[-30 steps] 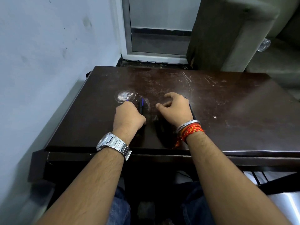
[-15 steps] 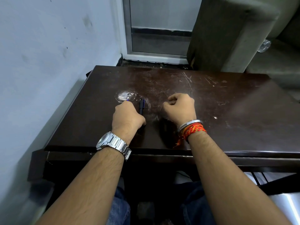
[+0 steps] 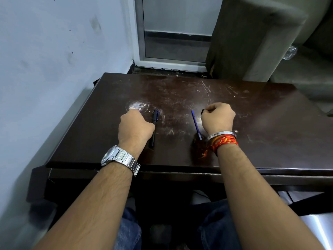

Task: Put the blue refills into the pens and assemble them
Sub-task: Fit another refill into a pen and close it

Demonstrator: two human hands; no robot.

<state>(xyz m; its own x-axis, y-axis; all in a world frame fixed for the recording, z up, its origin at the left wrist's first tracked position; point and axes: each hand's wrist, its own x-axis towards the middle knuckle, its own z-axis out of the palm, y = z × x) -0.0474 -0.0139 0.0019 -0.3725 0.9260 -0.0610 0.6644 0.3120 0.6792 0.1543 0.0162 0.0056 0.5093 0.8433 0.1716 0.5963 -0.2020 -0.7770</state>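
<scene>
Currently 1 thin, straight blue refill lies flat on the scratched, glossy dark desk, just left of the right grip, whose curled fingers pinch a small dark piece. 1 slim black pen lies just right of the left grip, which is curled; whether it holds anything I cannot tell.

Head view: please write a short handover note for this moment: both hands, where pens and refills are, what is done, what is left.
Left hand: curled on the dark wooden table; a blue tip shows past its knuckles, grip unclear.
Right hand: curled, pinches a small black part.
Slim black pen lies beside the left hand; thin blue refill lies loose on the table beside the right hand.
Done: nothing I can confirm.
Left: insert refills, close pens.
</scene>
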